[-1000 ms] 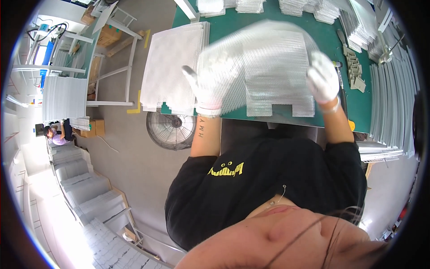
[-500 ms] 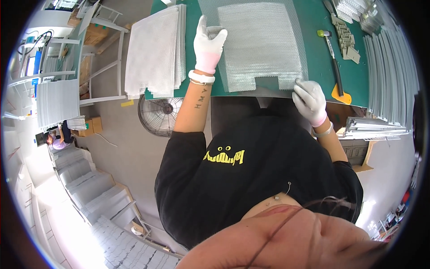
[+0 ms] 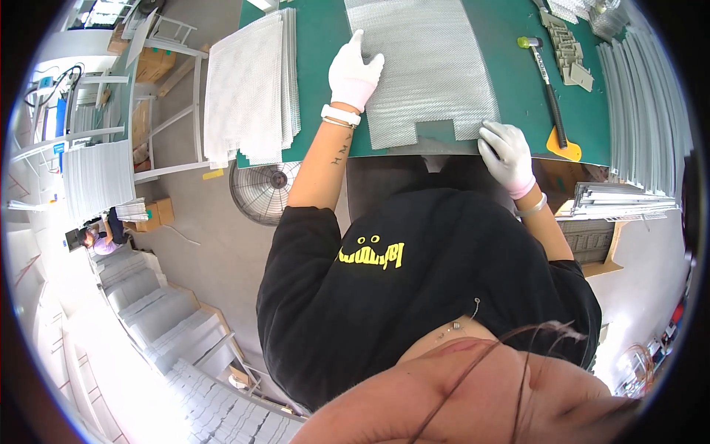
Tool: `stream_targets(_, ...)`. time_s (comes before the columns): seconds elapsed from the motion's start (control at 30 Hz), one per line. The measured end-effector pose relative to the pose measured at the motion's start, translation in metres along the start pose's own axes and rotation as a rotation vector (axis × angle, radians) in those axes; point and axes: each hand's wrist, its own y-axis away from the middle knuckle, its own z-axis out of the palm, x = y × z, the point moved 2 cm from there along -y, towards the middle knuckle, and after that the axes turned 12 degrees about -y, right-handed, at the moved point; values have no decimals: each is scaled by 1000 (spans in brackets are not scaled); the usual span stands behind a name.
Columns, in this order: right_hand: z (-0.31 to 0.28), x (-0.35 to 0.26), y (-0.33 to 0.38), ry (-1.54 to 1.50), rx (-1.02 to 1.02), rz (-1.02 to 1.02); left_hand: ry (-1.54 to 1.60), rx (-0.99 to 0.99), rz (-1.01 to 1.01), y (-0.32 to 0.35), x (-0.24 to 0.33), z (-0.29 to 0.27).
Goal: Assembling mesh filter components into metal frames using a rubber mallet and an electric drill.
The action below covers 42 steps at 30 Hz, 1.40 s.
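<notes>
Your mesh sheet (image 3: 425,63) now lies flat on the green table (image 3: 518,89). Your left hand (image 3: 353,70) presses it with an open, flat grip. Your right hand (image 3: 506,152) pinches its near edge. Many sheets wait in the stack (image 3: 248,85) beside it.

Mesh sheet (image 3: 425,63): silver-grey, fine diamond grid pattern.
Table mat (image 3: 510,89): dark green, plain.
Stack of mesh sheets (image 3: 248,85): pale grey-white, same fine grid.
Gloves on left hand (image 3: 353,74) and right hand (image 3: 506,152): white.
Hammer (image 3: 546,81): black handle, yellow-green head.
Scraper (image 3: 564,144): orange-yellow.
Sweatshirt (image 3: 414,281): black, yellow print.
Fan (image 3: 266,192): grey wire grille.
</notes>
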Motion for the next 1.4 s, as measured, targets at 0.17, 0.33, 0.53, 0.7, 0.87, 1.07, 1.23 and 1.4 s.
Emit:
stream_targets(0.17, 4, 6, 2, 55, -69, 41, -80, -10, 32, 5, -2, 5)
stream_targets(0.33, 5, 8, 5, 52, -71, 49, -96, -45, 23, 4, -4, 6)
stream_targets(0.53, -1, 4, -1, 41, -138, 31, -122, -37, 35, 3, -7, 10)
stream_targets(0.7, -16, 3, -7, 18, -233, 96, -136, -20, 54, 4, -3, 10)
stream_targets(0.87, -64, 45, -49, -68, -254, 85, -259, -59, -93, 4, 6, -1)
stream_targets(1.07, -254, 306, -155, 658, 413, 374, -507, -59, 270, -20, 25, 27)
stream_targets(1.23, -255, 301, -209, -399, -175, 83, -360, 133, 147, 24, 23, -25)
stream_targets(1.4, -220, 196, -270, 199, 422, 572, -270, 169, 44, 85, 11, -71)
